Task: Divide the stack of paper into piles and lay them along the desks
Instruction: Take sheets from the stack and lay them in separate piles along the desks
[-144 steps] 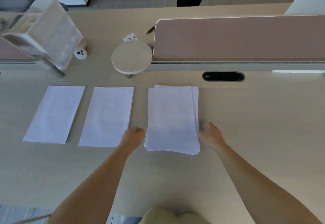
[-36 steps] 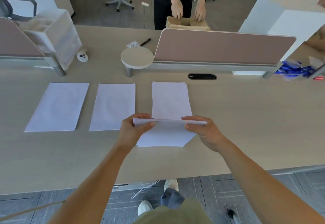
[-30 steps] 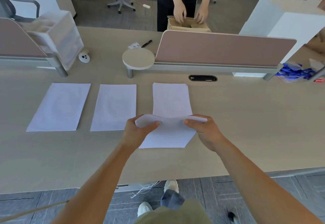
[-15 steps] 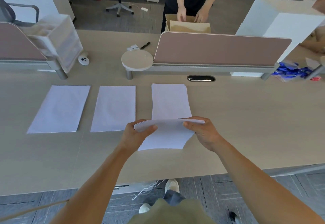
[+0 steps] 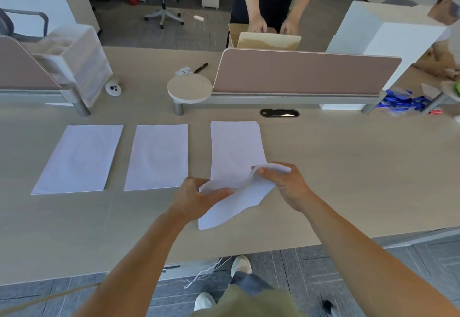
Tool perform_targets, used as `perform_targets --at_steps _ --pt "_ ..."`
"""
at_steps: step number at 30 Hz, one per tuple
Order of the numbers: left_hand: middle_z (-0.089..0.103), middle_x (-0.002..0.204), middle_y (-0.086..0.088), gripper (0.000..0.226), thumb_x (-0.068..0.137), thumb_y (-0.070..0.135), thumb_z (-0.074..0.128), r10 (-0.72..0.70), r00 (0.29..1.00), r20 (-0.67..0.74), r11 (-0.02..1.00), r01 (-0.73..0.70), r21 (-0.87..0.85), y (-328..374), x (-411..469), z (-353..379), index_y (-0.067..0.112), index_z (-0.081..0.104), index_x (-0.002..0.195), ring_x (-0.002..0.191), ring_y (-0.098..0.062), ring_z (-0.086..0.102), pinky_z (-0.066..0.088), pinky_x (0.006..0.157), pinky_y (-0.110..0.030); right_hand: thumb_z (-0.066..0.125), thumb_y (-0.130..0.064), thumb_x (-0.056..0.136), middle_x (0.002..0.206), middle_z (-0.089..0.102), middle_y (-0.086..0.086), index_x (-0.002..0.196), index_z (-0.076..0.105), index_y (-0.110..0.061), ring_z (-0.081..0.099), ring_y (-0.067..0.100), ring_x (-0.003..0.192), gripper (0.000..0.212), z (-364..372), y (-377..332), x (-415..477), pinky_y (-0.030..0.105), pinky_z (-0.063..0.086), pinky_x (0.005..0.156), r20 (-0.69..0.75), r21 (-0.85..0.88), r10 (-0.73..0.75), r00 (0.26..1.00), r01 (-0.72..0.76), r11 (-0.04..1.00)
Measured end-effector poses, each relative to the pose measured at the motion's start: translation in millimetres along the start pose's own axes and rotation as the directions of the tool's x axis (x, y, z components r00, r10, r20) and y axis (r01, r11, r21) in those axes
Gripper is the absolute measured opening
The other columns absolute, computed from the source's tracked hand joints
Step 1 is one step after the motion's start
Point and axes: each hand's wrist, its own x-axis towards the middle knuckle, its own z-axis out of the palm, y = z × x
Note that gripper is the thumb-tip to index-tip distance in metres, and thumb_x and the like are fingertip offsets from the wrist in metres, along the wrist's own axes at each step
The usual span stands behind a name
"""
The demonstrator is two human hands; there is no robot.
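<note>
Bright, even daylight fills the scene; shadows are faint. Wide-angle distortion bends the edges, and the far right corner blurs.

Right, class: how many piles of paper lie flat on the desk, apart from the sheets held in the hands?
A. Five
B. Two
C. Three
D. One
C: the left pile, middle pile and right pile lie flat in a row, while both hands grip the lifted sheets.

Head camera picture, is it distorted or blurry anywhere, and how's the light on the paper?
Head view: wide-angle bend curves the desk edges; centre sharp, the far right corner smeared; light soft and even, no glare on the piles, faint shadow under the lifted sheets.
</note>
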Motion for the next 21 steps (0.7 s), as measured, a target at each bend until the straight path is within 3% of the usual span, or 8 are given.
perform_targets --at_steps 4,6,9,12,13,16,19,21 --pt "0.040 0.051 -0.009 0.059 0.076 0.050 0.078 0.071 0.997 -0.042 0.997 -0.071 0.015 31 8 10 -0.006 0.062 0.064 0.047 -0.017 0.037 0.028 0.048 -0.027 0.076 -0.021 0.084 0.095 0.078 -0.002 0.092 0.079 -0.012 0.071 0.010 0.091 0.012 -26 -28 -8 0.014 0.050 0.074 -0.065 -0.021 -0.056 0.996 0.055 0.998" --pt "0.035 0.052 -0.012 0.065 0.077 0.045 0.078 0.146 0.987 -0.061 0.989 -0.145 0.025 51 13 16 -0.012 0.051 0.060 0.048 -0.017 0.034 0.024 0.049 -0.027 0.077 -0.021 0.083 0.087 0.077 -0.006 0.088 0.079 -0.014 0.069 0.004 0.081 0.009 -43 -43 -11 0.012 0.050 0.068 -0.082 -0.027 -0.091 0.992 0.089 0.996" --pt "0.044 0.055 -0.026 0.068 0.073 0.050 0.077 0.216 0.974 -0.075 0.976 -0.216 0.000 79 28 24 -0.012 0.052 0.060 0.050 -0.019 0.039 0.028 0.051 -0.028 0.081 -0.025 0.077 0.087 0.076 -0.003 0.090 0.077 -0.009 0.069 0.008 0.081 0.021 -70 -59 -7 0.016 0.051 0.068 -0.093 -0.022 -0.163 0.982 0.161 0.987" --pt "0.061 0.068 -0.027 0.066 0.068 0.057 0.075 0.251 0.961 -0.119 0.966 -0.256 -0.026 110 46 36 -0.008 0.062 0.066 0.054 -0.034 0.057 0.041 0.050 -0.033 0.077 -0.025 0.074 0.088 0.078 -0.008 0.092 0.075 -0.014 0.072 0.008 0.083 0.021 -98 -63 7 0.018 0.053 0.069 -0.129 0.018 -0.170 0.977 0.174 0.985" --pt "0.066 0.066 -0.020 0.053 0.070 0.051 0.079 0.223 0.965 -0.137 0.971 -0.233 -0.054 119 56 40 0.000 0.066 0.063 0.057 -0.031 0.064 0.047 0.050 -0.034 0.075 -0.026 0.075 0.090 0.078 -0.010 0.094 0.074 -0.016 0.073 0.007 0.085 0.023 -108 -62 13 0.018 0.054 0.069 -0.137 0.028 -0.155 0.978 0.160 0.987" --pt "0.068 0.058 0.014 0.025 0.072 0.042 0.084 0.120 0.983 -0.143 0.972 -0.145 -0.183 150 90 58 0.022 0.072 0.063 0.054 -0.003 0.065 0.048 0.051 -0.017 0.074 -0.027 0.079 0.097 0.078 -0.005 0.098 0.075 -0.012 0.074 0.013 0.089 0.024 -139 -52 35 0.024 0.057 0.071 -0.142 0.036 -0.099 0.985 0.105 0.994" --pt "0.072 0.065 0.017 0.022 0.085 0.041 0.073 0.056 0.997 -0.044 0.953 -0.066 -0.295 166 130 85 0.020 0.071 0.079 0.059 0.006 0.067 0.049 0.056 -0.013 0.073 -0.018 0.086 0.091 0.078 0.000 0.092 0.076 -0.006 0.075 0.018 0.082 0.013 -173 -43 63 0.028 0.058 0.067 -0.150 0.079 -0.038 0.988 0.050 0.996" --pt "0.077 0.080 0.009 0.038 0.092 0.052 0.054 -0.037 0.986 0.163 0.861 0.114 -0.495 158 155 114 0.021 0.076 0.086 0.074 -0.004 0.072 0.053 0.067 -0.025 0.075 -0.020 0.085 0.088 0.078 0.005 0.089 0.076 -0.004 0.075 0.020 0.078 0.017 -200 -33 86 0.033 0.059 0.067 -0.180 0.115 0.038 0.983 -0.017 0.993"
